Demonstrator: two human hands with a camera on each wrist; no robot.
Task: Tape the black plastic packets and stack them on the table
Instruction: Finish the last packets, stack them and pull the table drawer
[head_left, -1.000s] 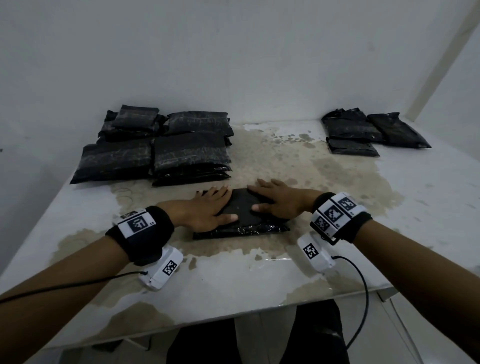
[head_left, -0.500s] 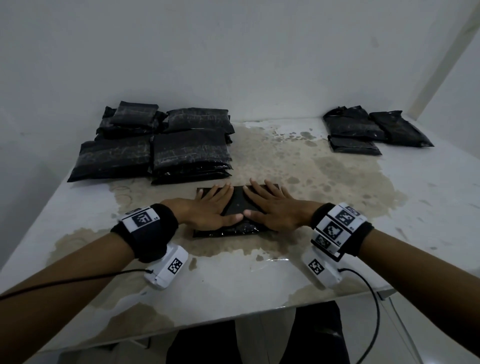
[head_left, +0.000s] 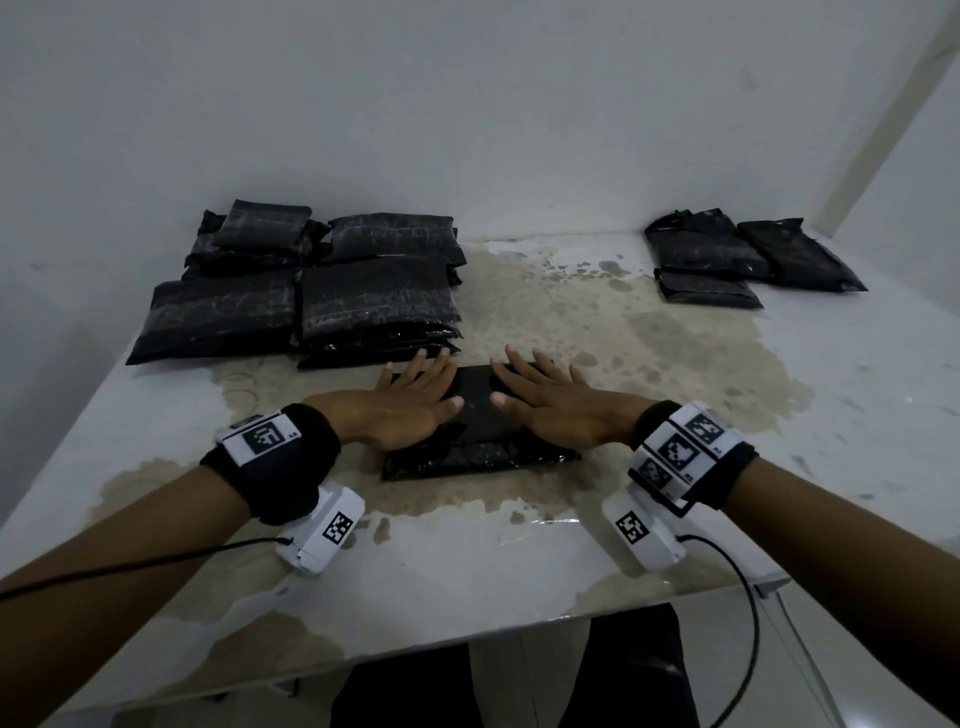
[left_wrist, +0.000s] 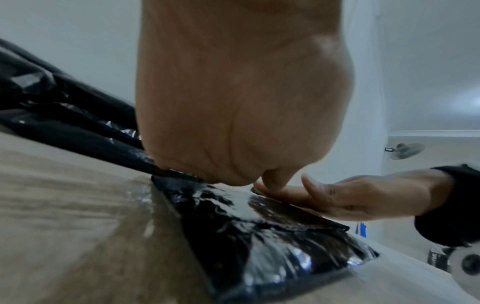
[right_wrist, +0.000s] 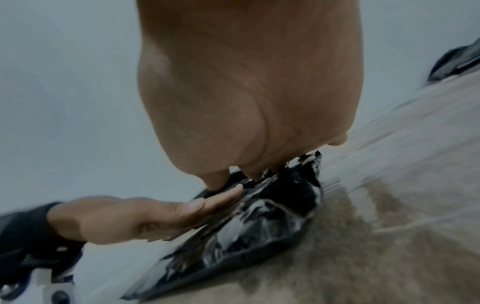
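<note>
We see our left hand (head_left: 410, 410) and right hand (head_left: 561, 410) spread flat, pressing the black plastic packet (head_left: 475, 436), taped packet stacks (head_left: 332, 296) behind-left of it, untaped packets (head_left: 727, 254) behind-right

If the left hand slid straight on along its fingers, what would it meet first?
Likely the near stack of black packets: the left hand lies flat on the packet, fingertips almost at the stack's front edge; the gap is unclear.

A wall fan (left_wrist: 406, 151) hangs beyond the stained table; white walls (head_left: 467, 104) around.
</note>
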